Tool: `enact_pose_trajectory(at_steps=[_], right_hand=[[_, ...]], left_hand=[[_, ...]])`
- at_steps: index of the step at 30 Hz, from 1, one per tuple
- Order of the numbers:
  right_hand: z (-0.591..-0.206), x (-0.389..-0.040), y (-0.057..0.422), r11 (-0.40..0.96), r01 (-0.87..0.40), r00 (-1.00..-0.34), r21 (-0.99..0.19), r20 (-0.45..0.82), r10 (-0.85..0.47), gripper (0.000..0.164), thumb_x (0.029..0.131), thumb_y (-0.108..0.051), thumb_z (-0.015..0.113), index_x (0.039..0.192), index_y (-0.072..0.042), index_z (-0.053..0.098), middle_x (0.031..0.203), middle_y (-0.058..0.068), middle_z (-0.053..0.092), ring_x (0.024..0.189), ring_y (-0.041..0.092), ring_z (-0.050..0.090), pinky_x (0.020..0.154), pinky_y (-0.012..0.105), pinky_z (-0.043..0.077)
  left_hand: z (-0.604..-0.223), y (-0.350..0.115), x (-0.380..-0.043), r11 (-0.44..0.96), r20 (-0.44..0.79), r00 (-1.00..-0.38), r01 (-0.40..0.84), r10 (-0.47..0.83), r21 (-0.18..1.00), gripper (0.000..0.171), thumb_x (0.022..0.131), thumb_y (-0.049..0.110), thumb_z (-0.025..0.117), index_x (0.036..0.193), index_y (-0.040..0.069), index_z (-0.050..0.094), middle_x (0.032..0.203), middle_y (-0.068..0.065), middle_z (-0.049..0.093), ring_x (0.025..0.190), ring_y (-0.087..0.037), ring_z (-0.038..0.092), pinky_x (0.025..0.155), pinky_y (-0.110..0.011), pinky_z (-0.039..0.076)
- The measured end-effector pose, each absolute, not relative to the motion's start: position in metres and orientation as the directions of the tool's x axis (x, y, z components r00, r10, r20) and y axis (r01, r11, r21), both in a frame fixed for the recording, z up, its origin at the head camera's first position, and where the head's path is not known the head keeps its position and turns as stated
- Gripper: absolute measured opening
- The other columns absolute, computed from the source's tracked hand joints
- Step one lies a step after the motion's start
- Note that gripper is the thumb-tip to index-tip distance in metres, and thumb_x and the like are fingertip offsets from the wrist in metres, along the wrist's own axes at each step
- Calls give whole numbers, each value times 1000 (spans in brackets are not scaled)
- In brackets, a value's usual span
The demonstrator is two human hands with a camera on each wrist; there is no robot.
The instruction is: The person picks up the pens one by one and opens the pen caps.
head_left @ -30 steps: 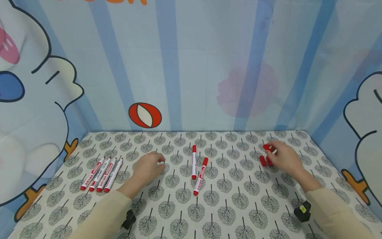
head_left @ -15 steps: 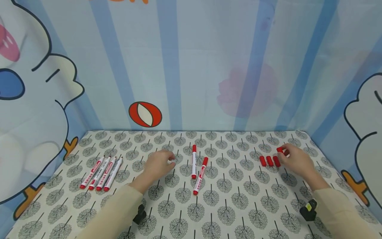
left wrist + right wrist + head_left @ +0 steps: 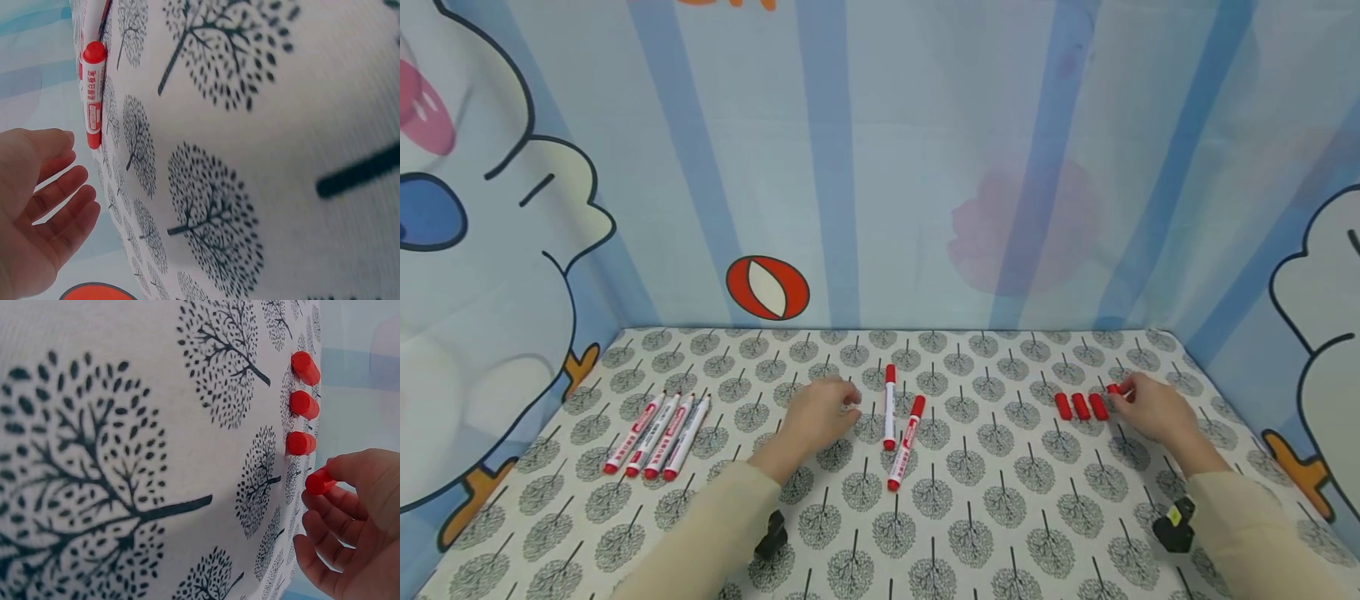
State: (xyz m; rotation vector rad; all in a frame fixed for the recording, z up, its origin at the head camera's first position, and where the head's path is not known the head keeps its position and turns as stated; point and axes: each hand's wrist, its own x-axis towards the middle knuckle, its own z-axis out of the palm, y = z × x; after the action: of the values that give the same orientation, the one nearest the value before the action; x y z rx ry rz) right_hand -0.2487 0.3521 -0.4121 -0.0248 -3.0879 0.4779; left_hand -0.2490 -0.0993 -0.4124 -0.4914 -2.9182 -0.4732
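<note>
My right hand [image 3: 1159, 414] pinches a red marker cap [image 3: 320, 481] between thumb and fingers, close over the cloth at the right end of a row of 3 red caps. In that row lie the left cap [image 3: 1063, 406], the middle cap [image 3: 1081, 406] and the right cap [image 3: 1098, 407]. With fingers loosely bent and nothing in them, my left hand [image 3: 817, 417] hovers left of two capped markers. A white-bodied marker [image 3: 890, 410] points away from me; beside it, a red-labelled marker [image 3: 906, 443] lies slanted.
Several uncapped markers [image 3: 681, 437] lie side by side at the left, tips pointing away. A tree-patterned cloth [image 3: 970, 533] covers the table. Behind it hangs a printed backdrop [image 3: 895, 208] with blue stripes and cartoon figures.
My right hand has moved right and then lower with the cap, uncovering the row of caps. The left hand has moved right, closer to the two capped markers.
</note>
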Motion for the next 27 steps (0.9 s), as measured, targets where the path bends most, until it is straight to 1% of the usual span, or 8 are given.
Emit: enact_pose_trajectory(at_steps=[4, 9, 16, 27], right_hand=[[-410, -246, 352, 954, 38, -999, -298, -46, 26, 36, 92, -25, 49, 103, 9, 51, 92, 26, 59, 68, 27, 57, 53, 36, 44], [-410, -244, 351, 954, 74, -995, -290, -80, 53, 35, 92, -27, 48, 101, 7, 51, 88, 22, 59, 66, 25, 54, 51, 35, 41], [-418, -246, 351, 954, 130, -989, -270, -98, 107, 33, 92, -27, 47, 99, 5, 52, 80, 16, 57, 59, 20, 49, 47, 32, 38], [-422, -248, 353, 953, 119, -991, -279, -93, 96, 34, 92, -26, 44, 103, 6, 50, 82, 19, 58, 58, 21, 49, 47, 33, 38]], left_hand=[[-413, -96, -249, 893, 188, -935, 346, 301, 289, 14, 79, 23, 70, 91, 16, 69, 86, 3, 61, 77, -14, 59, 63, -28, 48], [-414, -94, -249, 889, 189, -935, 346, 300, 300, 13, 80, 22, 69, 92, 15, 69, 86, 3, 61, 76, -13, 58, 64, -28, 48], [-415, -93, -250, 884, 189, -936, 343, 296, 317, 13, 81, 22, 68, 92, 15, 69, 87, 2, 62, 78, -14, 59, 65, -29, 49], [-413, -90, -247, 880, 188, -935, 348, 301, 322, 12, 82, 21, 67, 92, 16, 69, 90, 1, 64, 82, -16, 61, 68, -31, 50]])
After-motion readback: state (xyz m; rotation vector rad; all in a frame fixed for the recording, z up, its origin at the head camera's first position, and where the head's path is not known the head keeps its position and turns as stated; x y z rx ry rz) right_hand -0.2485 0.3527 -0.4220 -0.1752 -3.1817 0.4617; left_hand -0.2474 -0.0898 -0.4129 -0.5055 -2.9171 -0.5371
